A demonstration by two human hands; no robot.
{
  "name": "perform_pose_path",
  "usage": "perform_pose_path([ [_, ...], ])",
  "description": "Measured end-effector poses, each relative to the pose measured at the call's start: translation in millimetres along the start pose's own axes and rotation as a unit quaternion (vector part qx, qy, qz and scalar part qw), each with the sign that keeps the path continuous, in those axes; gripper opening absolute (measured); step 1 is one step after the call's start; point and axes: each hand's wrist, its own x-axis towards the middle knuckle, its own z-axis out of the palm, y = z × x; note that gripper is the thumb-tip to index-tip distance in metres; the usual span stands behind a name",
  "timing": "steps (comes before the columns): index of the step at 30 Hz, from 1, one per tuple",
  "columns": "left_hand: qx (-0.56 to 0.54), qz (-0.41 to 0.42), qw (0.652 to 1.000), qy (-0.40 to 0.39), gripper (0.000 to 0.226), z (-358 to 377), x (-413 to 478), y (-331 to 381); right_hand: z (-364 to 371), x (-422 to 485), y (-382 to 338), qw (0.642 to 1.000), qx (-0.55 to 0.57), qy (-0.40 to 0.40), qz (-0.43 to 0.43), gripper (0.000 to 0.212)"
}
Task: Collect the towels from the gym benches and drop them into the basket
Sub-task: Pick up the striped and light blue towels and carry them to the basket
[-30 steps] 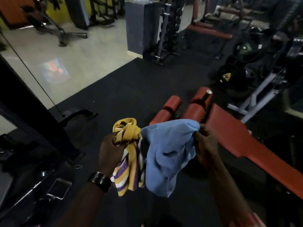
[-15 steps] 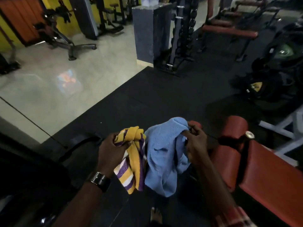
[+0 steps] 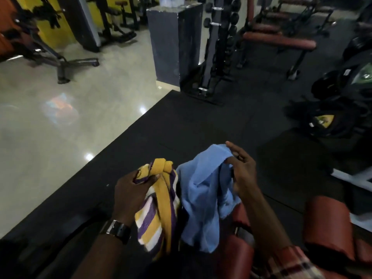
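At the far left, a pale glossy floor [image 3: 60, 121] meets the edge of a black rubber mat [image 3: 201, 125], with dark exercise machines [image 3: 60, 57] standing at the back of it. Over the mat, the left hand [image 3: 130, 192] has its grip closed around a bunched yellow, purple and white striped towel [image 3: 159, 208], whose knotted top pokes above the fist while the rest hangs down past a dark wristwatch [image 3: 118, 231]. Just beside it, touching or nearly so (the folds make it hard to say), hangs a light blue towel [image 3: 203, 194]. The right hand [image 3: 242, 172] pinches the blue towel's upper edge between thumb and fingers, the remaining fingers loosely curled, so its grip is closed on that cloth; a plaid sleeve [image 3: 291, 264] shows at the bottom edge. Behind the towels stand a grey pillar [image 3: 173, 43] and a dumbbell rack [image 3: 219, 47]. Below and right of the right forearm are the red padded rollers [image 3: 330, 224] of a bench, at the bottom right corner. Farther back at right stands another red-padded bench [image 3: 279, 40], with dark bags [image 3: 326, 119] on the mat nearby.
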Motion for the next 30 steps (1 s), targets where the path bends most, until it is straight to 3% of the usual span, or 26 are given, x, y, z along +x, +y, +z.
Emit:
perform_pose_path([
  [4,0.035,0.065,0.996,-0.049,0.011,30.4,120.0,31.3,29.0,79.7,-17.7,0.997,-0.074,0.006,-0.031,0.038],
  [7,0.026,0.044,0.994,-0.094,0.019,63.0,201.2,56.6,42.5,139.6,-30.3,0.996,-0.08,0.034,-0.016,0.036],
  [19,0.017,0.091,0.987,-0.133,0.024,238.0,492.3,146.6,50.7,432.8,-54.2,0.986,-0.007,0.165,-0.003,0.032],
  [30,-0.011,0.068,0.988,-0.14,0.031,385.0,714.5,238.0,45.5,698.5,-122.8,0.982,-0.078,0.169,-0.024,0.026],
])
